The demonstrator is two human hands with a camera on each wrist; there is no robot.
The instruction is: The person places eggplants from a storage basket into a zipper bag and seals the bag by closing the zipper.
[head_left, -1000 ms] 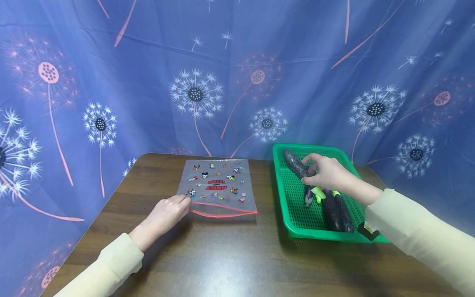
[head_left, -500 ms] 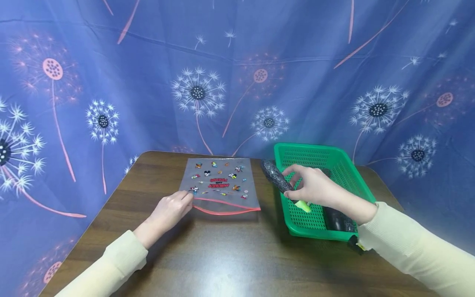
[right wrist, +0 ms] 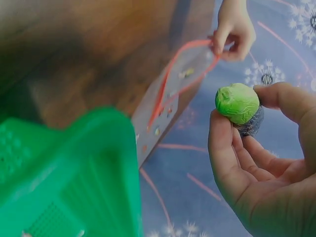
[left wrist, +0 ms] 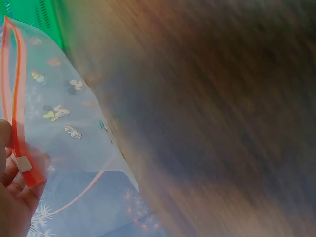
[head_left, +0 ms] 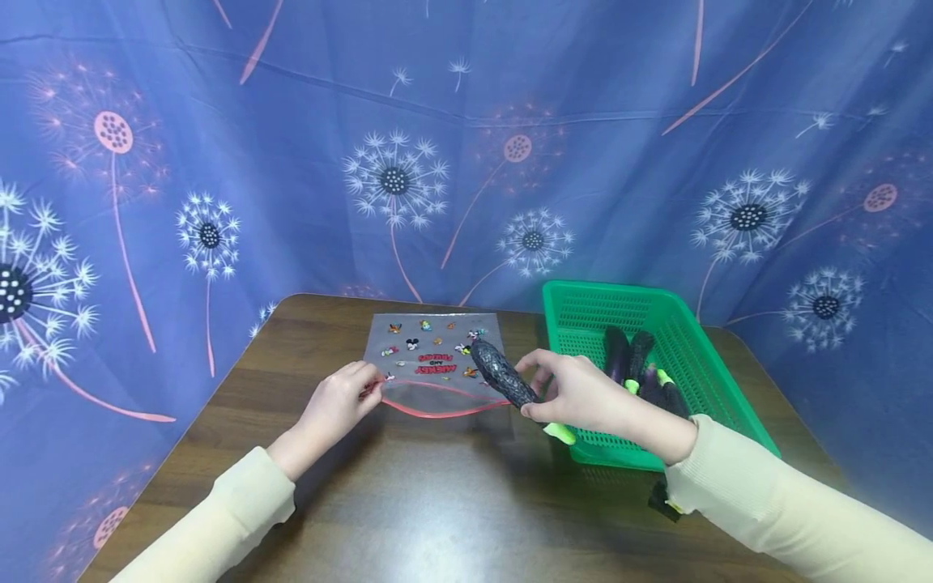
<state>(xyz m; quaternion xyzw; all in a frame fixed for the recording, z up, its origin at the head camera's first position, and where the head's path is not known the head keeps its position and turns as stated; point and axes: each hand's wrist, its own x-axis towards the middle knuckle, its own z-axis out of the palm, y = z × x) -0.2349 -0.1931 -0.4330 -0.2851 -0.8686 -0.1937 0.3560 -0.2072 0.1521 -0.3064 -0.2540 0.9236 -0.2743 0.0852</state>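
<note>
My left hand (head_left: 338, 409) pinches the near left corner of a clear zip bag (head_left: 401, 344) with cartoon prints and a red zip edge. The bag's mouth gapes toward me. In the left wrist view, a pale slider (left wrist: 23, 164) sits on the zip by the fingers (left wrist: 6, 133). Between thumb and fingers, my right hand (head_left: 583, 395) grips a dark, bumpy cucumber (head_left: 499, 372) with a light green end (right wrist: 238, 102) toward me. The cucumber is raised and tilted, and its far end overlaps the bag's right side in the head view.
A green plastic basket (head_left: 554, 348) stands at the right, holding a dark purple eggplant (head_left: 616, 355), a bumpy cucumber (head_left: 640, 354) and more dark vegetables partly behind my right arm. The brown wooden table (head_left: 408, 494) ends at a blue dandelion-patterned cloth (head_left: 452, 227).
My right hand has lifted the cucumber out of the basket and carried it left to the bag's right side. The left hand keeps its hold on the corner, and the bag's mouth has widened.
</note>
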